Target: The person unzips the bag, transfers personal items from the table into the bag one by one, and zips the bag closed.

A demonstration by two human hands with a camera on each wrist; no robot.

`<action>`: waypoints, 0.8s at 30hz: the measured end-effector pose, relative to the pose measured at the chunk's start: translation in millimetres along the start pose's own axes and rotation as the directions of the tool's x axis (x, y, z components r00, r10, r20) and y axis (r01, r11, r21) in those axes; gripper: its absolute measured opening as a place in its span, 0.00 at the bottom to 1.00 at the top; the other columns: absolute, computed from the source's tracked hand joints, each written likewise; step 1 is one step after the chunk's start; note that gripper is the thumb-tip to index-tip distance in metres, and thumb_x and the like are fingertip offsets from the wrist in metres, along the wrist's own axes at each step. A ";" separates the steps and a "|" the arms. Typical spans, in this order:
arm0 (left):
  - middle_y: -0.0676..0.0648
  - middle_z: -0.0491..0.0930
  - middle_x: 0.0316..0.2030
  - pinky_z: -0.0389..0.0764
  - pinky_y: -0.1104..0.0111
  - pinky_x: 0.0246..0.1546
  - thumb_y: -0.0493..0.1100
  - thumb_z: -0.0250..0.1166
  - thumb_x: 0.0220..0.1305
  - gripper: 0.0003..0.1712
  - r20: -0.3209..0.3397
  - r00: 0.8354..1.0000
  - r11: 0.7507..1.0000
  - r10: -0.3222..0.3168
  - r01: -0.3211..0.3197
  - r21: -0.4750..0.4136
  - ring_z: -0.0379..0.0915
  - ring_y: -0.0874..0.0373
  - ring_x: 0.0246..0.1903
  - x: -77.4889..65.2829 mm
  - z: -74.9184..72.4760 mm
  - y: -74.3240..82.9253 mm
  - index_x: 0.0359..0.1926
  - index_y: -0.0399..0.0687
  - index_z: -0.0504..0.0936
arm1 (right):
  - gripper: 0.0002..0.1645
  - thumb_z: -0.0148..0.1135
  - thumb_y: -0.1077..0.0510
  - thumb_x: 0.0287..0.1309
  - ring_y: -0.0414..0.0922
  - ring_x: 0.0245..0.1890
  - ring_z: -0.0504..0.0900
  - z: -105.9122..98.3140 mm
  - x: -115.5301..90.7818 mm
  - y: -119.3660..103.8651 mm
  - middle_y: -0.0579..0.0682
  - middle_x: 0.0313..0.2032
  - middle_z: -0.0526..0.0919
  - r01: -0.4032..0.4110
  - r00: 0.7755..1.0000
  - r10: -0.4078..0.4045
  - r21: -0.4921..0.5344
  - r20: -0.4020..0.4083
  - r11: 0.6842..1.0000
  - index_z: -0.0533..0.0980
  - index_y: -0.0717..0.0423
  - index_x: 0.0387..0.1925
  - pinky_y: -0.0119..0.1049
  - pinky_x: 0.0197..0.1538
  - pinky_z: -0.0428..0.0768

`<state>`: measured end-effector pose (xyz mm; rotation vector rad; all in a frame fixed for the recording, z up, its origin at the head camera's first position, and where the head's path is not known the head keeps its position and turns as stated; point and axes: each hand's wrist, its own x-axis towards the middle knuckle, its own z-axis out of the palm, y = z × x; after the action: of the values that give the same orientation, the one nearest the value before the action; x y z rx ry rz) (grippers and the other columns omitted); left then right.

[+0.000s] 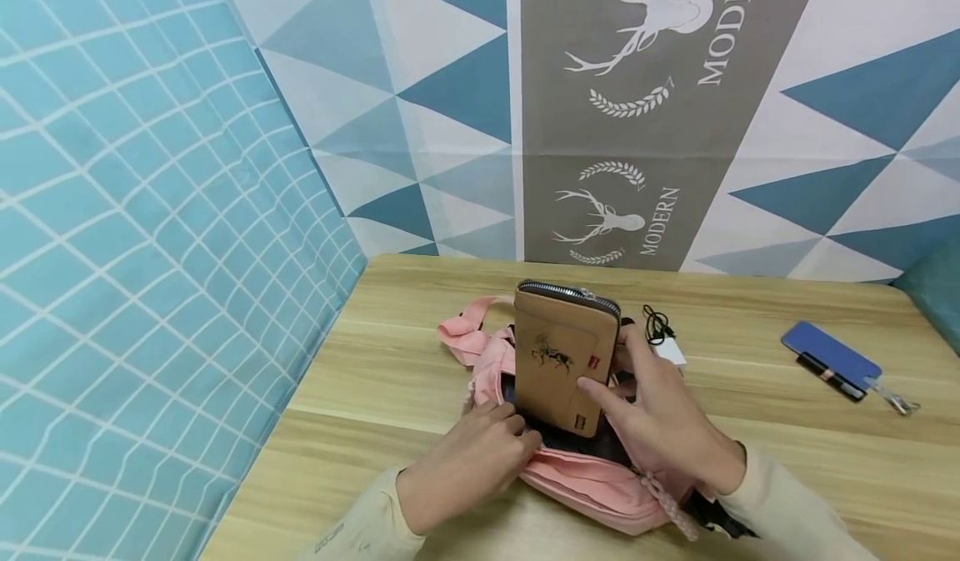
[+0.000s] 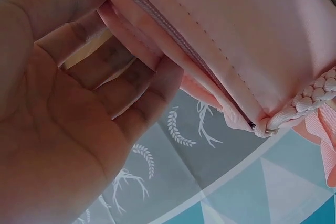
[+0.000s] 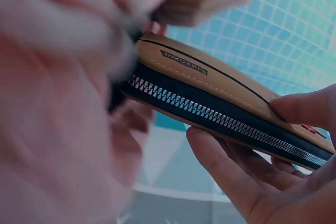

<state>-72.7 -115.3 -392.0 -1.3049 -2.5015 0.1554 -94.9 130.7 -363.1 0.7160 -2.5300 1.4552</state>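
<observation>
Because the soft pink bag gapes on the wooden table, its wall could fold into the wallet's way.

That could follow if the left hand, fingers curled onto the bag's edge, loses hold; the right hand pinches the brown wallet by one side, thumb against fingers, so it might twist or slip as it stands tilted over the dark mouth, while the braided cord or metal zip could snag if dragged across the cloth.
</observation>
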 end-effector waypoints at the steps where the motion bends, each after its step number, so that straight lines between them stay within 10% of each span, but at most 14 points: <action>1: 0.57 0.78 0.25 0.74 0.68 0.37 0.43 0.70 0.56 0.05 0.000 1.000 1.000 0.003 -0.003 0.004 0.74 0.60 0.30 0.8 -0.3 0.2 0.28 0.56 0.81 | 0.26 0.66 0.54 0.64 0.39 0.37 0.85 1.6 -1.6 0.9 0.50 0.42 0.85 -0.017 1.000 0.017 -0.008 0.013 1.000 0.63 0.52 0.56 0.33 0.35 0.84; 12: 0.55 0.76 0.24 0.73 0.69 0.35 0.46 0.64 0.66 0.09 -0.011 1.000 1.000 -0.019 0.018 -0.005 0.71 0.59 0.28 5.0 -3.3 -2.4 0.28 0.53 0.80 | 0.25 0.64 0.51 0.66 0.30 0.28 0.80 2.3 -18.2 11.8 0.42 0.37 0.84 0.037 0.986 -0.013 -0.141 0.166 0.989 0.63 0.45 0.58 0.30 0.28 0.78; 24: 0.56 0.73 0.20 0.74 0.65 0.42 0.49 0.59 0.70 0.20 -0.018 0.992 0.979 -0.123 0.119 -0.168 0.70 0.57 0.30 4.3 -0.7 -15.8 0.18 0.53 0.74 | 0.31 0.60 0.50 0.69 0.28 0.28 0.79 2.9 -23.0 16.7 0.46 0.37 0.87 0.083 0.983 -0.047 -0.204 0.175 0.975 0.65 0.60 0.66 0.30 0.31 0.78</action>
<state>-87.1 -120.9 -386.6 -1.2011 -2.6078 -0.1025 -82.1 142.9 -385.5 0.9108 -2.7041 1.1261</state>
